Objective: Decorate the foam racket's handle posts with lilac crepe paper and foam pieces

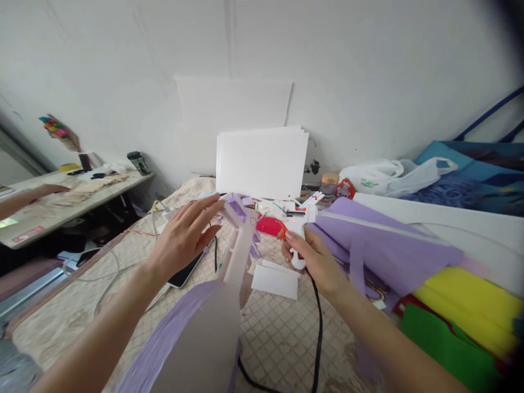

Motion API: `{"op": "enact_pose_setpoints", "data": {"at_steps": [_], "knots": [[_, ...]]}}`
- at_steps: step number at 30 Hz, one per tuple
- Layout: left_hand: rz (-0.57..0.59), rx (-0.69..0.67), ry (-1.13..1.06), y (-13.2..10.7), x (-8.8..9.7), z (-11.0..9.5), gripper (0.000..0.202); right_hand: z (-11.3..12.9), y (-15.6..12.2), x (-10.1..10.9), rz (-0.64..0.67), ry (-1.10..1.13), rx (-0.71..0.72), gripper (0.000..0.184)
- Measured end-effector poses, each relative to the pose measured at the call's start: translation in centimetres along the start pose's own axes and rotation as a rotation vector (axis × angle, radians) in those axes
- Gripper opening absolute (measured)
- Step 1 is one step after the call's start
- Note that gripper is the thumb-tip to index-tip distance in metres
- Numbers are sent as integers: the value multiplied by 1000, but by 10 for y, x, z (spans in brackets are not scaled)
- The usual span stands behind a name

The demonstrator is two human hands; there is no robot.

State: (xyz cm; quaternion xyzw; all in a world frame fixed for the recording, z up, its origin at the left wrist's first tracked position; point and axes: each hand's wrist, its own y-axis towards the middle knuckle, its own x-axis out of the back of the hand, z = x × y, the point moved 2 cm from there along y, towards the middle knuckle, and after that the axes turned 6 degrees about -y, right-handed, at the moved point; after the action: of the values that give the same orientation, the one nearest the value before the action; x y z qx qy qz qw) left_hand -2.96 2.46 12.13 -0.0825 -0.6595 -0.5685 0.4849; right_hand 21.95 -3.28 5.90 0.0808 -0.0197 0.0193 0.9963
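Toward the left edge of the cloth-covered tabletop (282, 333), a dark-screened device (188, 274) lies at a slant. Left grip (186, 232) open, fingers stretched, tips at the head of a lilac-and-white guitar-shaped piece (204, 338); cannot tell whether they touch. Piece: wide body at the near edge, neck pointing to the back edge. White cards (276, 281) flat, just right of the neck. Right grip (313, 251) closed round the handle of a white glue gun (301, 221), black cord (319, 327) trailing nearward. Toward the right edge: purple sheet (388, 251), then yellow sheet (470, 305) and green sheet (446, 344).
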Motion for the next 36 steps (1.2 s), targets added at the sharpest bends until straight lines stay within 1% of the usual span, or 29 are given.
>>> {"op": "enact_pose_setpoints", "data": {"at_steps": [5,7,10,14,16,21,23,36], "knots": [[-30,116,-110,-5,-1,1,54,-2,2,4,-11,53,0,37],[-39,135,-118,-6,-2,1,55,-3,3,5,-19,69,0,38],[-33,107,-100,-4,-2,0,54,-2,3,6,-32,66,-7,38],[27,26,-14,0,-2,-1,53,0,2,8,-40,69,-26,36],[44,24,-1,0,-2,-1,54,1,1,8,-43,73,-31,35],[5,157,-160,-5,-1,0,59,3,2,8,-52,83,-35,36],[2,183,-169,-6,-2,0,60,3,3,9,-57,78,-32,37],[-9,94,-136,1,1,-5,49,4,3,11,-70,67,-45,38]]}}
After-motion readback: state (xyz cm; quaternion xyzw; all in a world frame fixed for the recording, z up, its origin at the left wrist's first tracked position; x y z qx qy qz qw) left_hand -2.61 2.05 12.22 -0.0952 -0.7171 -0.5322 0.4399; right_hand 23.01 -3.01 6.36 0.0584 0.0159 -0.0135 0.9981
